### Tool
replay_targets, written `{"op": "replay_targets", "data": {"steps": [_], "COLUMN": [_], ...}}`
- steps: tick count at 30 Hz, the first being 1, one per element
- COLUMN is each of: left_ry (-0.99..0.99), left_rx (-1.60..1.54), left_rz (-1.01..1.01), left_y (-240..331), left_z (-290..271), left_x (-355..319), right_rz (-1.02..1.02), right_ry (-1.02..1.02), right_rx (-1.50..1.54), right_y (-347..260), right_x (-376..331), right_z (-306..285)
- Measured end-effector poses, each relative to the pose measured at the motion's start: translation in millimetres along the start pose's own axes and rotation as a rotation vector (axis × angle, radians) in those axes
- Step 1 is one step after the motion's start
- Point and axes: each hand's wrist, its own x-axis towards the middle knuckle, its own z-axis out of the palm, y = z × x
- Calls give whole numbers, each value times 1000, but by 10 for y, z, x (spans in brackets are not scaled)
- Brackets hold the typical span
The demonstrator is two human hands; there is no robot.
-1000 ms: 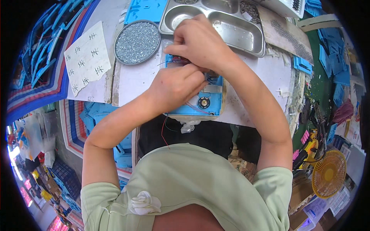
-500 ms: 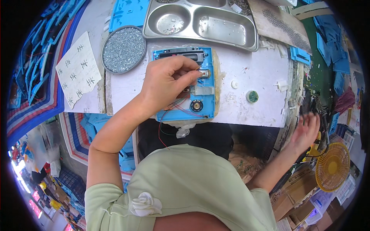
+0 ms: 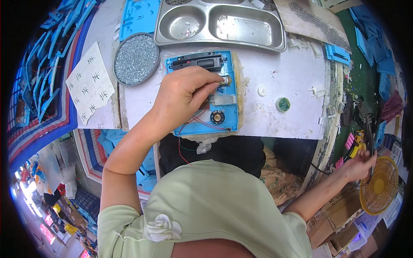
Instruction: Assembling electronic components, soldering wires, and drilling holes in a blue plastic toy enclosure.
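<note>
A blue plastic housing (image 3: 228, 122) lies open on the white bench, with a black part (image 3: 195, 62) at its top, a small round speaker (image 3: 217, 117) and red wires inside. My left hand (image 3: 185, 96) rests on it, fingertips pinching a small metal piece (image 3: 224, 80) near the housing's middle. My right hand (image 3: 358, 165) is stretched far out to the right, below the bench edge, with its fingers closed round a thin dark tool (image 3: 369, 150) next to a yellow fan (image 3: 380, 185).
A steel compartment tray (image 3: 219, 43) sits behind the housing, with a round dish of screws (image 3: 136, 59) and a paper with tally marks (image 3: 90, 86) to the left. A green disc (image 3: 282, 104) and a white disc (image 3: 261, 90) lie right. Cardboard boxes (image 3: 340, 210) stand low right.
Both hands were on the housing a second ago. My right hand has since swung out to the right by the fan and closed on the dark tool; my left stays on the housing.
</note>
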Motion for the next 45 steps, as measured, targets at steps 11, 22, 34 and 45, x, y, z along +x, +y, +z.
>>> {"op": "replay_targets", "data": {"steps": [11,22,34,45], "left_ry": [-7,36,83,194], "left_rx": [-175,-247,-311,296], "left_rz": [-256,-208,-226,239], "left_y": [66,-8,-51,-128], "left_z": [-20,13,65,161], "left_x": [-23,-17,-68,15], "right_rz": [97,-27,75,-19], "right_ry": [-478,-1289,-1173,-1020], "right_rx": [414,384,308,89], "right_y": [-227,-280,-252,-413], "right_x": [-1045,-2394,-2545,-1932], "right_z": [459,2030,1955,1235]}}
